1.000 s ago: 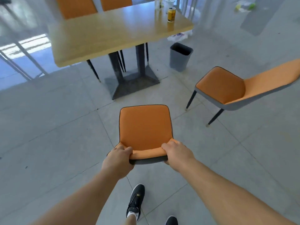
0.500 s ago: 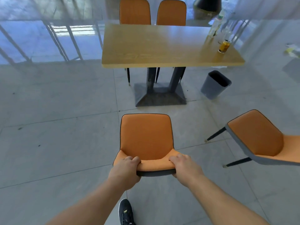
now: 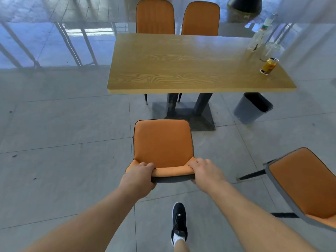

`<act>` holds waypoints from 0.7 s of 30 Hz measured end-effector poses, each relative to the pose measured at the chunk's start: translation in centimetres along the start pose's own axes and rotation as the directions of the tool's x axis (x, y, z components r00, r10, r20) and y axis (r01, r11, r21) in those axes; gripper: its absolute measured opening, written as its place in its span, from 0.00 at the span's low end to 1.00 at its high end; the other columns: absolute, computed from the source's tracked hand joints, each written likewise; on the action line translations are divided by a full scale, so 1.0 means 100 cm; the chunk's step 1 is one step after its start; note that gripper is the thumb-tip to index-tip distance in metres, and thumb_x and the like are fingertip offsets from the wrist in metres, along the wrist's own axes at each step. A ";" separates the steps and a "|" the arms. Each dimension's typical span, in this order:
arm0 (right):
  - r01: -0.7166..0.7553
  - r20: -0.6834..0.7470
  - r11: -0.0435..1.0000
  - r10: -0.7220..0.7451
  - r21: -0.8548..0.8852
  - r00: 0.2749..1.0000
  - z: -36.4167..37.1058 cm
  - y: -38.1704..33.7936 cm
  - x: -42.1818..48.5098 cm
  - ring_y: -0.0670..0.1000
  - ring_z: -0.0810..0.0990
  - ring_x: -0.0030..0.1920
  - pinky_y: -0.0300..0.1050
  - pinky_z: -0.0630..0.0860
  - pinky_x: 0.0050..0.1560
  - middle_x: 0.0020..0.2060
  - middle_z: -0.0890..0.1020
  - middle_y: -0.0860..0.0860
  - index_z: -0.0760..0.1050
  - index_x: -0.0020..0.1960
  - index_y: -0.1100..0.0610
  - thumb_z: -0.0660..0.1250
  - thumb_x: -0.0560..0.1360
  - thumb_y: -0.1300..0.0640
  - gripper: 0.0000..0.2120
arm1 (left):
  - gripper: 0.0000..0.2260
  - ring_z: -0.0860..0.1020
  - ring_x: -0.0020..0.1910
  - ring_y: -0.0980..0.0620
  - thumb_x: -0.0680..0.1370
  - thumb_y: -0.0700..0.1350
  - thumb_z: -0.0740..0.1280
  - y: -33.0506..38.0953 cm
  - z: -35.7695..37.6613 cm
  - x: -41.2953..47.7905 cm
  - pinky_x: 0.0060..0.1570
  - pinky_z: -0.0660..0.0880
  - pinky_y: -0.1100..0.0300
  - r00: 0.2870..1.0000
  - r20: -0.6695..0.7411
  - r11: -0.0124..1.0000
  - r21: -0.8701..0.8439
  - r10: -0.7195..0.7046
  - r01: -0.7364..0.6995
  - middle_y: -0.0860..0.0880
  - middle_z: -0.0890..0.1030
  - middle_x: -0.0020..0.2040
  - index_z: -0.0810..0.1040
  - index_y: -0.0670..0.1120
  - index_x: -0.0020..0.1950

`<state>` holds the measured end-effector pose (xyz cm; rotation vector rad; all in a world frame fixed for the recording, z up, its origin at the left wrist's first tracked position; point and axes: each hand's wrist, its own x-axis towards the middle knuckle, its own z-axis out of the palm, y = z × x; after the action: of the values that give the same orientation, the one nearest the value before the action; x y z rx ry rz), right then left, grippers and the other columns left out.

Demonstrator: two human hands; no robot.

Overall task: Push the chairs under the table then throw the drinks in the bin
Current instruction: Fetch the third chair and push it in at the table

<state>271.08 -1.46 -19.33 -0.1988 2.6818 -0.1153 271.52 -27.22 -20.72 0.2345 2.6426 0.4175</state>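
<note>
An orange chair stands on the tiled floor just short of the wooden table, its seat facing the table. My left hand and my right hand both grip the top edge of its backrest. A second orange chair stands at the right, turned away from the table. On the table's right end stand a yellow can, a clear bottle and a clear cup. A grey bin sits on the floor below that end.
Two more orange chairs are tucked in at the table's far side. The table's dark pedestal base lies right in front of the held chair. A glass railing runs along the back left. My black shoe is on the floor below.
The view has swung round so the table is square ahead and nearer. The held chair has moved closer to the table, with both hands still on its backrest.
</note>
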 end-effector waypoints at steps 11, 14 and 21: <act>0.154 0.000 0.987 -0.154 -0.049 0.988 -0.087 0.048 0.142 0.55 0.71 0.50 0.53 0.75 0.44 0.52 0.72 0.50 0.69 0.60 0.46 0.67 0.80 0.52 0.11 | 0.11 0.75 0.49 0.49 0.77 0.55 0.68 0.020 -0.066 0.133 0.42 0.77 0.52 0.982 -0.077 0.981 0.069 -0.174 0.179 0.53 0.74 0.50 0.74 0.57 0.58; 0.150 0.007 0.988 -0.150 -0.044 0.989 -0.097 0.047 0.152 0.54 0.71 0.50 0.54 0.76 0.46 0.52 0.73 0.50 0.69 0.60 0.46 0.66 0.80 0.53 0.10 | 0.12 0.74 0.48 0.51 0.77 0.57 0.68 0.020 -0.079 0.141 0.40 0.71 0.56 0.982 -0.036 0.978 0.094 -0.184 0.187 0.55 0.73 0.49 0.74 0.58 0.59; 0.130 0.057 0.990 -0.127 -0.056 0.990 -0.086 0.045 0.132 0.55 0.72 0.54 0.56 0.78 0.51 0.54 0.74 0.50 0.70 0.60 0.47 0.69 0.79 0.51 0.12 | 0.17 0.76 0.54 0.51 0.77 0.57 0.69 0.023 -0.067 0.123 0.50 0.78 0.54 0.984 0.027 0.982 0.081 -0.175 0.172 0.55 0.76 0.56 0.74 0.59 0.65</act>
<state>255.01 1.27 -17.73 -0.3883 2.6205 -0.0686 257.77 -23.88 -19.31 0.0345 2.6220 0.2498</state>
